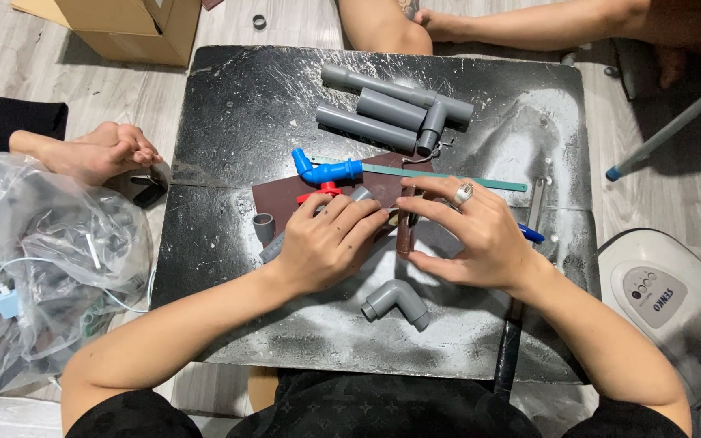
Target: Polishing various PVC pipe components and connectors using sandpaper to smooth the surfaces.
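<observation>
Both hands clamp a grey pipe [359,195]: left hand [326,243] covering it, right hand [472,231] pinching just beside.

Pale grey wood-look floor [269,20] all around, a low black, dust-streaked table [229,105] at centre, a cardboard box [135,24] sitting top left under even light.

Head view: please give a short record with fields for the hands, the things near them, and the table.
left hand: rests on a grey pipe, by a red valve handle
right hand: wears a ring, fingertips at a small brown piece
near the hands: grey elbow fitting, blue elbow fitting
far side: grey pipe assembly
surface: black board, dusted white
</observation>
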